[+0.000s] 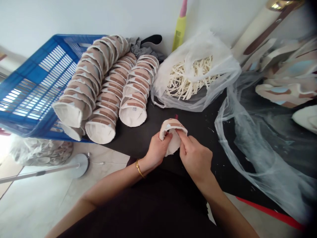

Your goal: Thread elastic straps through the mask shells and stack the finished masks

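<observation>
Between my hands, over the front of the black table, is a beige and brown shoe upper point(174, 124) with a white lining, its opening facing me. My left hand point(158, 147) grips its left rim, thumb reaching into the opening. My right hand point(196, 155) is closed at the right rim, with fingers partly inside, where their tips are hidden. A small dark red tab point(176, 116) shows just behind the upper. To the left lie nested rows of similar uppers point(133, 114), white ends toward me.
A blue plastic crate point(32, 124) stands at the left. Behind my hands sits a clear bag point(198, 102) of cream strips point(185, 81), near a yellow bottle point(179, 33). On the right, a large plastic bag point(262, 158) lies by more uppers point(284, 94). Grey cloth point(143, 48) is at the back.
</observation>
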Motion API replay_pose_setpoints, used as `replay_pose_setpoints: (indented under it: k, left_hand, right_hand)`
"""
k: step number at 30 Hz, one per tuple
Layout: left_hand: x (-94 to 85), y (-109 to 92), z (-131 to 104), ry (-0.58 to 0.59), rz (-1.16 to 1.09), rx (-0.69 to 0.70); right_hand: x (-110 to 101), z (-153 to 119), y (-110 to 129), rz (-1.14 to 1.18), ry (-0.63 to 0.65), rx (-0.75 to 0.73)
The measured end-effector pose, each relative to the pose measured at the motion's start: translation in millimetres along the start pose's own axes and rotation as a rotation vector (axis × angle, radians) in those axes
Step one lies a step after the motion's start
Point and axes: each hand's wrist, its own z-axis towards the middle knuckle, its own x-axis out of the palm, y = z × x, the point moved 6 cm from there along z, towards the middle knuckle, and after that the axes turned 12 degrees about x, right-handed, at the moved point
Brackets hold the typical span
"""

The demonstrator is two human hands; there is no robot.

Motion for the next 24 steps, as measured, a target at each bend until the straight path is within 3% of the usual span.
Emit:
replay_pose_setpoints:
  k: [5,9,13,15,20,22,24]
  left_hand:
    - [-0.1,-3.3,3.3,-0.023,0.05,-0.009]
    - [1.5,-8.6,2.9,-0.017,0.064,-0.007]
    - [3.8,-15.8,-1.3,0.071,-0.148,-0.067]
    - [-0.6,-18.7,-1.7,0.059,-0.265,-0.14]
    - [-15.0,-19.3,2.1,-0.077,-0.314,-0.276]
    - [-13.5,-18.9,2.4,-0.087,-0.29,-0.257]
    - [-8.9,-17.5,-0.5,-0.076,-0.257,-0.225]
  right_hand:
    - [-5.5,-4.5,6.1,0.074,-0.045,-0.05]
    - [-0.5,-8.3,6.1,0.066,-0.011,-0.096]
    - [5.1,-2.0,-10.9,0.03,0.148,-0.139]
    - [-6.2,-3.8,-20.1,0.086,0.167,-0.202]
    - [-59.2,-39.9,-30.8,0.441,-0.073,-0.347]
    - [-61.6,-58.8,-23.1,0.479,-0.097,-0.467]
    - [-50.8,-66.8,-14.0,0.409,-0.095,-0.529]
